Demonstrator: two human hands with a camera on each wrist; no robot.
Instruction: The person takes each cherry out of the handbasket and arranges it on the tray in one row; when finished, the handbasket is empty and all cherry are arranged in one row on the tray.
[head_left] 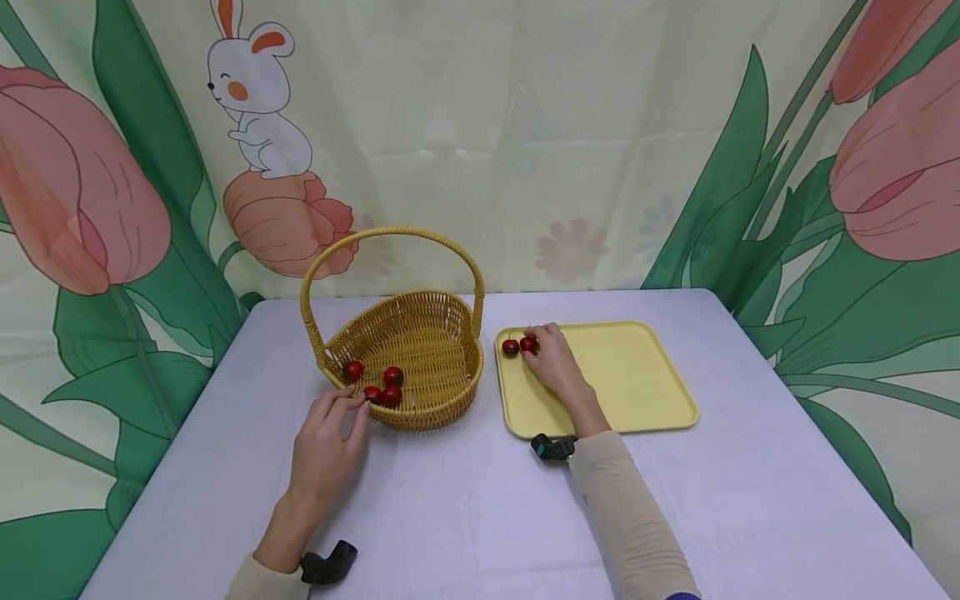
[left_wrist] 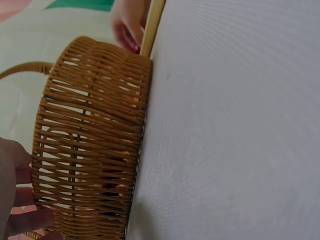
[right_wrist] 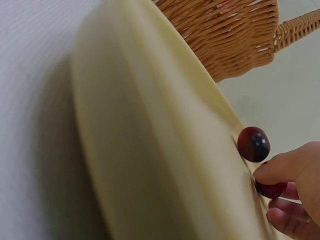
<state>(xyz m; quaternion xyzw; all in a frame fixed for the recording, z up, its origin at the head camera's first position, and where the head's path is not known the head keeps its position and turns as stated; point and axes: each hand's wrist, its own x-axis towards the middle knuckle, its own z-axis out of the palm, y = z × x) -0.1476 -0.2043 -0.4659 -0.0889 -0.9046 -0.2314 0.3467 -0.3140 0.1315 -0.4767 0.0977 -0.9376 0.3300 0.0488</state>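
One cherry (right_wrist: 271, 190) sits in the right hand (head_left: 557, 360), pinched between fingers, while the left hand (head_left: 327, 442) grips the basket (head_left: 450, 408).

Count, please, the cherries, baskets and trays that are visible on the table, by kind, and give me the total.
Cherries: 6 (4 in the basket, 2 on the tray)
Baskets: 1
Trays: 1
Total: 8
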